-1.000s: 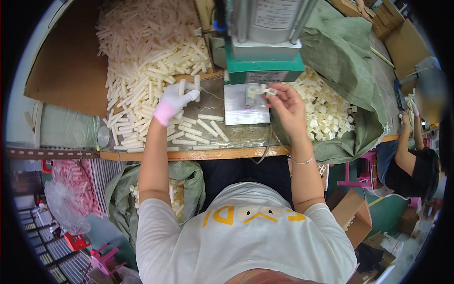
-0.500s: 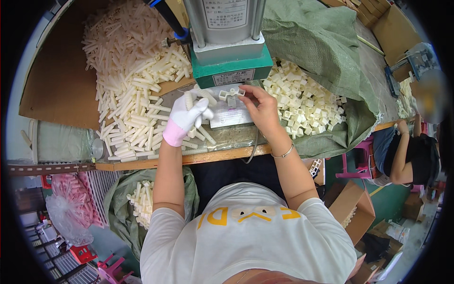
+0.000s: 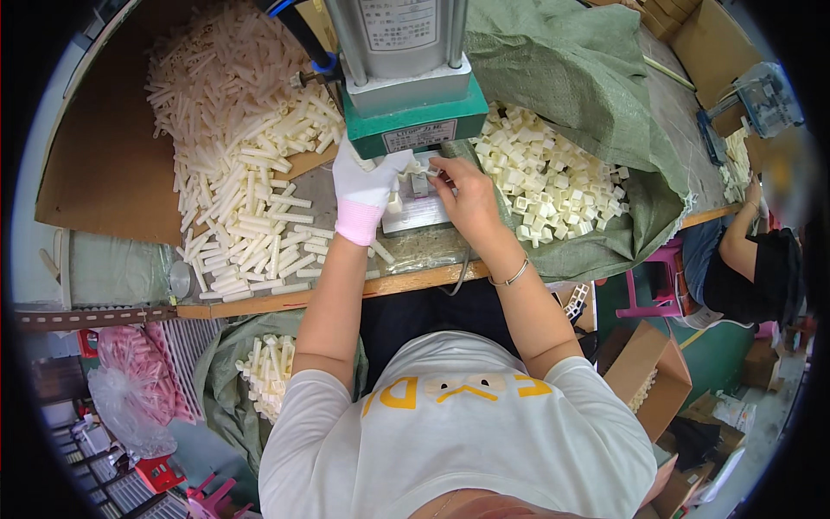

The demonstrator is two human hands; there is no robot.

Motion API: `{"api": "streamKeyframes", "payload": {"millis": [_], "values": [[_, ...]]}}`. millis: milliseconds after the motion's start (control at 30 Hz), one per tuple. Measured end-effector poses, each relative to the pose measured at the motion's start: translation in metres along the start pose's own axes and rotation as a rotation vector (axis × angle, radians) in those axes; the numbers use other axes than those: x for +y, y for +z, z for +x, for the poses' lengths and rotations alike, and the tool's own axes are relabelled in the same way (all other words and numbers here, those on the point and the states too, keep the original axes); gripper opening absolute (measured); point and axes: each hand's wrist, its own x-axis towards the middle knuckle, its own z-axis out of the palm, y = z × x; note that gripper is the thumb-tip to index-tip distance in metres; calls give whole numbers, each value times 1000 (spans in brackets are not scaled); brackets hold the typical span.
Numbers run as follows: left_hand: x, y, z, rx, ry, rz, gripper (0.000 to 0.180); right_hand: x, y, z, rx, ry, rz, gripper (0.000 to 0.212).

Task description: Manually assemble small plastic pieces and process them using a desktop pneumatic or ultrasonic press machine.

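Note:
My left hand (image 3: 363,183), in a white glove with a pink cuff, is closed under the front of the green press head (image 3: 418,121). A short cream plastic tube (image 3: 394,202) pokes out beneath its fingers. My right hand (image 3: 469,197) is bare and pinches one end of a small cream plastic connector with square sockets (image 3: 433,170). That connector sits at the small metal block (image 3: 420,187) on the silver base plate (image 3: 418,218). The gloved fingers meet its left end and partly hide it.
A large heap of cream tubes (image 3: 251,173) covers the left of the bench. On the right, square cream pieces (image 3: 553,182) lie on a green woven sack (image 3: 579,78). The wooden bench edge (image 3: 406,285) runs in front. Another person (image 3: 743,259) sits at far right.
My left hand has moved right and forward, bringing a tube up to the connector's left end. My right hand keeps its pinch on the connector. The view has shifted slightly.

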Motion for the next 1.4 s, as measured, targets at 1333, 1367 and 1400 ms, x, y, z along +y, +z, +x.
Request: {"api": "streamKeyframes", "payload": {"millis": [1333, 1367, 1400], "values": [[39, -191, -17, 333, -26, 664, 16, 98, -112, -15, 323, 230, -40, 19], [36, -194, -12, 329, -26, 662, 16, 94, -110, -14, 325, 231, -44, 19], [32, -195, -6, 219, 117, 972, 12, 88, -107, -13, 308, 345, 108, 18]]}}
